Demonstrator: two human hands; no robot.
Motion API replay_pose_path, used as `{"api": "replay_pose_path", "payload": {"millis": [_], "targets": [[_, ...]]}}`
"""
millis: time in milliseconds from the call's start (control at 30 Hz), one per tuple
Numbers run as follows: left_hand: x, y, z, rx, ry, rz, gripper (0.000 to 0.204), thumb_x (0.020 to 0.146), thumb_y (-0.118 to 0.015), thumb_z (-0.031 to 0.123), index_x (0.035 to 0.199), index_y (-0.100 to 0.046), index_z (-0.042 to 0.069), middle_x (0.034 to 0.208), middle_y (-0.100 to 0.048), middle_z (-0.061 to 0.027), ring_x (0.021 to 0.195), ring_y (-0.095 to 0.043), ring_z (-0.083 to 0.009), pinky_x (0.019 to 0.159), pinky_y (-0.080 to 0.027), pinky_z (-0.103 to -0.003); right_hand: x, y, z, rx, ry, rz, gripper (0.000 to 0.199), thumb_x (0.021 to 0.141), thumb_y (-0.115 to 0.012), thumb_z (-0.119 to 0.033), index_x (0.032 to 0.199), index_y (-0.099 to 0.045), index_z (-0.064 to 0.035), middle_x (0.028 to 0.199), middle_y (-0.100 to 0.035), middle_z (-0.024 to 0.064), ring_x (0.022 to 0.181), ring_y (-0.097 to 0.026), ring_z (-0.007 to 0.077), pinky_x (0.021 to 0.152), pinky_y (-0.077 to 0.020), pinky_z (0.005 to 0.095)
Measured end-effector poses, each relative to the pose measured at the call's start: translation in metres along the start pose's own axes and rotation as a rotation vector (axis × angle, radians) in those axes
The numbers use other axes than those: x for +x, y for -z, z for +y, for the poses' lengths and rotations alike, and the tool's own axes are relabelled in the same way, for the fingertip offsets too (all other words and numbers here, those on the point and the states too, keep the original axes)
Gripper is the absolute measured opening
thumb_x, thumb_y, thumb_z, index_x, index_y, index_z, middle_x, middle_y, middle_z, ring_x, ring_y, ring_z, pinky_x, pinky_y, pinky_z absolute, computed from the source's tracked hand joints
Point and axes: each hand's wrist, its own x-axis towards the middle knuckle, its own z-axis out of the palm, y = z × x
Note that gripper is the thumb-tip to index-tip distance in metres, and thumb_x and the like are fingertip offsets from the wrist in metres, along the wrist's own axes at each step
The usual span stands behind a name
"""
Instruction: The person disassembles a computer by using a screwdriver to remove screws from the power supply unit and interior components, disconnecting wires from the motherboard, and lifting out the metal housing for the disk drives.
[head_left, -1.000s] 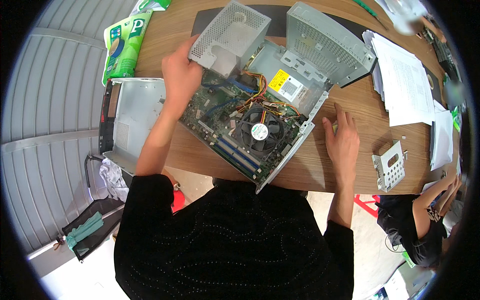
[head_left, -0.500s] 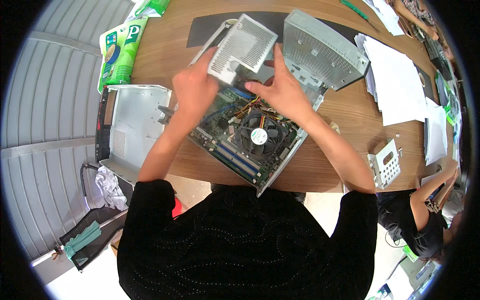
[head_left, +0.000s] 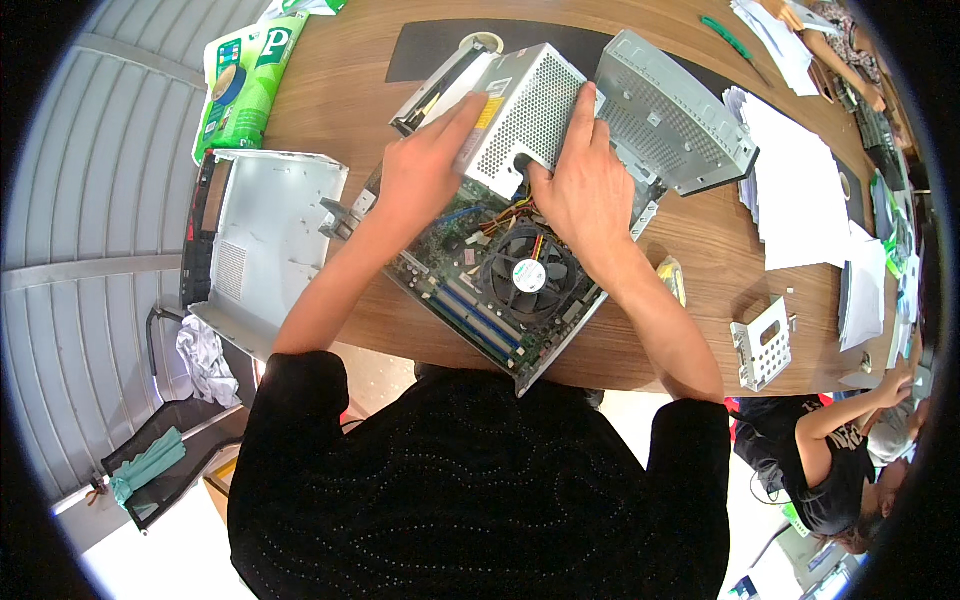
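A metal computer power supply (head_left: 537, 105) with a perforated side and a yellow label is tilted over the far part of an opened desktop computer case (head_left: 395, 290). My left hand (head_left: 424, 165) grips its left side, thumb hidden. On its right side lie the fingers of my right hand (head_left: 590, 195), the thumb by the cable notch at the lower edge. Coloured wires (head_left: 512, 218) run below it to the motherboard, where a black cooling fan (head_left: 528, 272) sits nearer me. A perforated grey metal section (head_left: 675, 115) stands raised at the case's far right.
On the left lies a removed case cover (head_left: 275, 215), near a green and white package (head_left: 255, 95). A tape roll (head_left: 482, 42) is behind the power supply. Paper stacks (head_left: 795, 170) and a small metal bracket (head_left: 765, 345) lie right. Another person (head_left: 825, 450) sits at lower right.
The power supply has turned in my hands, so its labelled side and perforated side now both show. My right hand has shifted down and closer against it.
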Motion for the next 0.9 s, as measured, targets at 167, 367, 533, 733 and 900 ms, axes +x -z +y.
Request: {"api": "replay_pose_path", "payload": {"millis": [167,367,533,733,900], "targets": [[0.011,0.000,-0.002,-0.016,0.009,-0.110,0.081,0.067,-0.063,-0.008,0.142,-0.049,0.020,0.119,-0.067,-0.0109,0.093,-0.068,-0.0305,0.070,-0.056,-0.040,0.005,-0.005,0.003,-0.073,-0.039,-0.010,0.096,0.077,-0.074,-0.027,0.145,-0.020,0.0144,0.101,-0.057,0.0296,0.078,-0.068,0.0387,0.059,-0.0574,0.0413],[0.014,-0.005,-0.011,0.013,0.000,-0.124,0.080,0.066,-0.061,-0.009,0.140,-0.051,0.020,0.119,-0.067,-0.0099,0.095,-0.068,-0.0305,0.072,-0.056,-0.040,0.009,0.000,-0.014,-0.222,-0.171,-0.132,0.090,0.084,-0.068,-0.033,0.145,-0.022,0.0147,0.094,-0.063,0.0264,0.074,-0.069,0.0389,0.062,-0.0574,0.0427],[0.006,-0.006,-0.021,0.043,-0.060,-0.016,0.076,0.067,-0.064,-0.007,0.137,-0.052,0.018,0.123,-0.065,-0.0123,0.102,-0.066,-0.0318,0.078,-0.056,-0.039,0.010,-0.002,-0.014,-0.167,-0.177,-0.168,0.093,0.084,-0.068,-0.034,0.146,-0.017,0.0140,0.091,-0.066,0.0298,0.076,-0.070,0.0399,0.066,-0.0573,0.0442],[-0.023,0.014,0.031,-0.047,0.327,-0.015,0.046,0.078,-0.074,0.010,0.119,-0.056,0.000,0.112,-0.063,-0.0201,0.105,-0.060,-0.0384,0.088,-0.049,-0.045,0.011,-0.006,0.000,0.137,-0.184,-0.134,0.101,0.083,-0.070,-0.030,0.151,-0.006,0.0085,0.109,-0.064,0.0300,0.084,-0.067,0.0472,0.077,-0.0540,0.0488],[-0.049,0.017,0.036,-0.050,0.412,0.106,0.047,0.081,-0.076,0.017,0.119,-0.054,-0.002,0.110,-0.062,-0.0208,0.104,-0.060,-0.0374,0.088,-0.048,-0.044,0.016,0.002,-0.010,0.102,-0.155,-0.107,0.097,0.079,-0.074,-0.031,0.154,-0.018,-0.0050,0.088,-0.068,0.0300,0.083,-0.067,0.0464,0.074,-0.0530,0.0503]]}}
